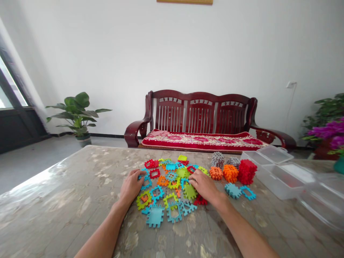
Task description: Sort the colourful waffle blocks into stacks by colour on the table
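A loose heap of plastic interlocking tiles lies on the table between my hands, in blue, lime green, red, orange and grey. At the heap's left edge my left hand (132, 183) has its fingers bent onto a blue interlocking tile (146, 183). On the right side, my right hand (203, 183) reaches in with fingers drawn together; what lies under its fingertips is hidden. Close to it are a lime green tile (190, 192) and a red tile (201, 200). Nearest me lie a solid blue tile (155, 216) and a blue frame tile (174, 212).
Right of the heap stand grey (217, 159), orange (230, 173) and red stacks (247, 172), with a small blue stack (233, 190) in front. Clear plastic boxes (282, 182) stand farther right. Beyond the patterned table (88, 186) is a wooden bench (201, 107).
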### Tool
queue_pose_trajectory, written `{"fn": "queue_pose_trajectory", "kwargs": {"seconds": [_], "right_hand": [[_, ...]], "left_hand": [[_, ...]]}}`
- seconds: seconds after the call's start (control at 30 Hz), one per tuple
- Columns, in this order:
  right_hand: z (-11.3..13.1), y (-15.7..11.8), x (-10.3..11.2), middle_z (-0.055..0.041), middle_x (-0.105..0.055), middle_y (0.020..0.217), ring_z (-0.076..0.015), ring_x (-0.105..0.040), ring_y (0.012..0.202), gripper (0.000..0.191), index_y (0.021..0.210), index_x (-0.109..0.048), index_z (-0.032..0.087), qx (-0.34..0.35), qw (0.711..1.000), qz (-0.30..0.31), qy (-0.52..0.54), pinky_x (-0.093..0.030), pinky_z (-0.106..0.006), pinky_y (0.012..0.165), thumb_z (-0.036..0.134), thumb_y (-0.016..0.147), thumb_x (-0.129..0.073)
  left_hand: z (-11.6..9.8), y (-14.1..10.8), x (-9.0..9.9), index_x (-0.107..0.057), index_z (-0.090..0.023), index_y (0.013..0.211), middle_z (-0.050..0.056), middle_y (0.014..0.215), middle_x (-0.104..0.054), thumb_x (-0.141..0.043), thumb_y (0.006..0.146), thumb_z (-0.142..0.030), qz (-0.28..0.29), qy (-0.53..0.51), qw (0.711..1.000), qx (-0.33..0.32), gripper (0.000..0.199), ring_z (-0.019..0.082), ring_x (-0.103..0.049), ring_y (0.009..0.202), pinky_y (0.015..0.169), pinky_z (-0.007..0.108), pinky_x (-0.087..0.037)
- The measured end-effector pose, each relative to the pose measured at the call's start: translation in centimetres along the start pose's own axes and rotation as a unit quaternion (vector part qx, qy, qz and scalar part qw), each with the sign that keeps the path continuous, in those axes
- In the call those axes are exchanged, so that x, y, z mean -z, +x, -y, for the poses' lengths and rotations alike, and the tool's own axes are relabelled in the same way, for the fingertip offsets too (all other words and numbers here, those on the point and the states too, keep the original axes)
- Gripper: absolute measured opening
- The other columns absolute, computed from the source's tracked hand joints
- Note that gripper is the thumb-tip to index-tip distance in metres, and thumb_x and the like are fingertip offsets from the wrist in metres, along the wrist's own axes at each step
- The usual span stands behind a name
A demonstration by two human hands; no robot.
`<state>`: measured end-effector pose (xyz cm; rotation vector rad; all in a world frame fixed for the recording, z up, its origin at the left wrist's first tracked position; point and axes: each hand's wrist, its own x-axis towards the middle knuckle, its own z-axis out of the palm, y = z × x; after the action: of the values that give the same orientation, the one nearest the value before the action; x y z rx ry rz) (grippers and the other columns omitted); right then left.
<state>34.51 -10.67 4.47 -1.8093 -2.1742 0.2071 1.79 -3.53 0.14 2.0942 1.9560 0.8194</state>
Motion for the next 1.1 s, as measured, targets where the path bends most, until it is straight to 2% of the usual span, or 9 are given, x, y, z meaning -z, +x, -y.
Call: {"fn": "queue_pose_trajectory", "kwargs": {"seconds": [0.13,0.3,0.53,0.9,1.1], "right_hand": [[1.1,0.4,-0.1,-0.0042,-0.066,0.102,-0.0175,-0.062,0.097,0.023,0.094,-0.075,0.025,0.0,1.0,-0.011,-0.011,-0.043,-0.026,0.083,0.033,0.095,-0.054],[2.0,0.9,-0.3,-0.0039,-0.066,0.101,-0.0178,-0.063,0.097,0.019,0.095,-0.075,0.025,-0.006,1.0,-0.008,-0.02,-0.043,-0.026,0.08,0.031,0.092,-0.057],[1.6,1.1,-0.5,-0.004,-0.068,0.105,-0.0175,-0.063,0.099,0.021,0.096,-0.074,0.025,-0.035,0.999,-0.007,-0.005,-0.043,-0.026,0.081,0.02,0.088,-0.055],[1.5,1.2,-0.5,-0.0038,-0.07,0.103,-0.0189,-0.064,0.099,0.019,0.095,-0.074,0.024,-0.035,0.999,0.002,0.016,-0.043,-0.027,0.082,0.019,0.083,-0.06],[1.6,1.1,-0.6,-0.0035,-0.071,0.104,-0.0188,-0.064,0.099,0.028,0.095,-0.074,0.024,-0.039,0.999,0.008,-0.003,-0.043,-0.026,0.081,0.012,0.08,-0.055]], "left_hand": [[0.0,0.0,0.0,-0.075,-0.024,0.108,0.008,0.129,-0.064,-0.053,0.083,-0.023,-0.005,0.005,1.0,-0.001,0.033,0.022,-0.063,0.114,0.101,0.033,-0.047],[0.3,0.1,-0.2,-0.075,-0.025,0.107,0.006,0.129,-0.064,-0.054,0.083,-0.024,-0.008,0.001,1.0,-0.001,0.032,0.022,-0.063,0.114,0.101,0.032,-0.047],[0.5,0.1,-0.4,-0.075,-0.026,0.106,0.005,0.128,-0.065,-0.056,0.083,-0.024,-0.014,-0.008,1.0,-0.003,0.03,0.021,-0.063,0.112,0.101,0.031,-0.047],[0.3,0.1,-0.3,-0.075,-0.025,0.107,0.006,0.129,-0.064,-0.054,0.083,-0.024,-0.008,-0.003,1.0,-0.004,0.032,0.021,-0.063,0.113,0.1,0.032,-0.047],[0.3,0.0,-0.3,-0.075,-0.026,0.107,0.006,0.13,-0.063,-0.053,0.083,-0.024,-0.005,0.002,1.0,-0.002,0.033,0.021,-0.063,0.113,0.101,0.032,-0.046]]}}
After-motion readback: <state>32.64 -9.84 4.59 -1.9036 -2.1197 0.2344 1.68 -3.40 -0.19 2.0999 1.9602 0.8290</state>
